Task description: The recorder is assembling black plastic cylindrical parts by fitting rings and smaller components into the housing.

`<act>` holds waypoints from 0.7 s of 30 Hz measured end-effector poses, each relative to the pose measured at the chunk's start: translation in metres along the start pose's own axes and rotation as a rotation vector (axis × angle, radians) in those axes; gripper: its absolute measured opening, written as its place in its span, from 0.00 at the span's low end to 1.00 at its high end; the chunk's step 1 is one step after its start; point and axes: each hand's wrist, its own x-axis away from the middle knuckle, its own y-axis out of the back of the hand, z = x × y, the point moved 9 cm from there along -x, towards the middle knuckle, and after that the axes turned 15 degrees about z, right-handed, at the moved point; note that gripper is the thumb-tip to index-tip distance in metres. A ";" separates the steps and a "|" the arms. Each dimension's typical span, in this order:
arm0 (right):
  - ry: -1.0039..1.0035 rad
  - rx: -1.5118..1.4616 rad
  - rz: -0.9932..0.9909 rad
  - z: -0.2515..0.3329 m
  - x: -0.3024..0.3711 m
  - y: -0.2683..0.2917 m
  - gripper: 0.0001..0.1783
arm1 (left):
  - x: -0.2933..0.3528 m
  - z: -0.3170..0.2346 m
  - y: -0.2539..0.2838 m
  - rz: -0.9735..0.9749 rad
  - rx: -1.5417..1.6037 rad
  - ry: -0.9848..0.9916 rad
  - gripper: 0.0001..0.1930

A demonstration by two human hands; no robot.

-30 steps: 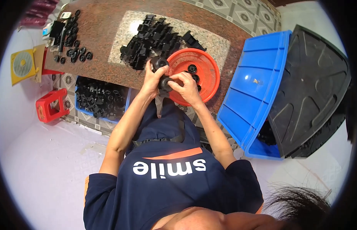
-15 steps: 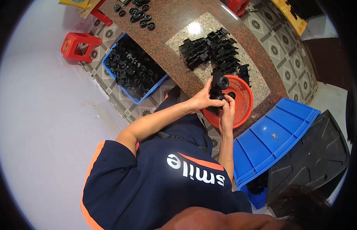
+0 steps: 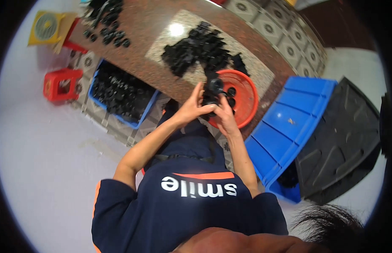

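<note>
A black plastic chassis with wheels (image 3: 212, 87), like part of a toy vehicle, is held over the near side of a red-orange basket (image 3: 249, 101). My left hand (image 3: 191, 109) grips it from the left, thumb pressed along its near end. From the right, the fingers of my right hand (image 3: 226, 119) close on the same near end around a wheel. Loose black wheels (image 3: 231, 92) lie inside the basket. Just beyond it, a heap of similar black parts (image 3: 196, 48) covers much of a pale speckled slab (image 3: 263, 77). My fingertips are partly hidden by the chassis.
The reddish stone table (image 3: 139, 31) carries more black wheels (image 3: 116, 38) at its far left. A blue bin (image 3: 146, 110) full of black parts stands left, near a red stool (image 3: 61, 85). To the right are a blue lid (image 3: 284, 118) and a black lid (image 3: 339, 143).
The whole view has shifted, so the table and basket appear farther left. Both hands still hold the chassis; the right hand's fingers have moved slightly around its near end.
</note>
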 end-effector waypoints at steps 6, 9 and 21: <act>0.082 -0.031 -0.041 -0.010 0.002 -0.011 0.36 | 0.005 -0.015 -0.007 0.153 -0.220 -0.059 0.48; 0.067 0.098 -0.102 -0.008 0.004 -0.002 0.34 | 0.002 -0.008 -0.002 0.185 -0.185 -0.058 0.48; 0.382 1.123 0.140 0.033 0.014 -0.042 0.33 | 0.024 0.046 0.009 0.442 0.579 0.439 0.37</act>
